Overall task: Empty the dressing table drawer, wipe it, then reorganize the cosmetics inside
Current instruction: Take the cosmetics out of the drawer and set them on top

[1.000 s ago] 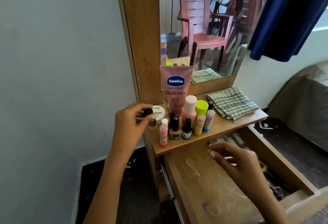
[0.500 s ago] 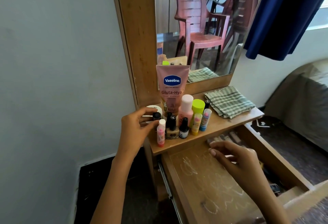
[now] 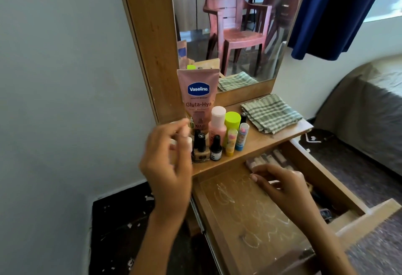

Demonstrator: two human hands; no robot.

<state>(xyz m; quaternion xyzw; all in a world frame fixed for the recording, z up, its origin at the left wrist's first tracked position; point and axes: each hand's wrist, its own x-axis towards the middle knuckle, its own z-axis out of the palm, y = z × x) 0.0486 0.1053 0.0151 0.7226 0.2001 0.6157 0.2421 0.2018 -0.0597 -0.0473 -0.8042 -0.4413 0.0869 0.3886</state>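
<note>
The dressing table shelf [image 3: 264, 142] carries a pink Vaseline tube [image 3: 198, 98], a pink bottle [image 3: 217, 124], a lime-capped container [image 3: 232, 120], a beige nail polish [image 3: 201, 150], a small black bottle [image 3: 216, 148] and two lip balms [image 3: 236, 139]. My left hand [image 3: 167, 163], blurred, hangs in front of the shelf's left end with fingers loosely spread and nothing held. The drawer [image 3: 239, 213] below stands pulled out, its floor marked with white scribbles. My right hand [image 3: 282, 187] hovers over it with relaxed fingers. Small tubes [image 3: 265, 159] lie at the drawer's back; dark items show under my right wrist.
A folded green checked cloth [image 3: 272, 113] lies on the shelf's right side. The mirror [image 3: 228, 24] reflects red plastic chairs. A blue curtain [image 3: 339, 13] hangs at upper right, a bed [image 3: 369, 104] stands to the right, and a grey wall [image 3: 65, 100] is on the left.
My left hand set the small black-capped bottle down among the cosmetics at the shelf's left end, let go and is drawing back. My right hand has stayed over the drawer.
</note>
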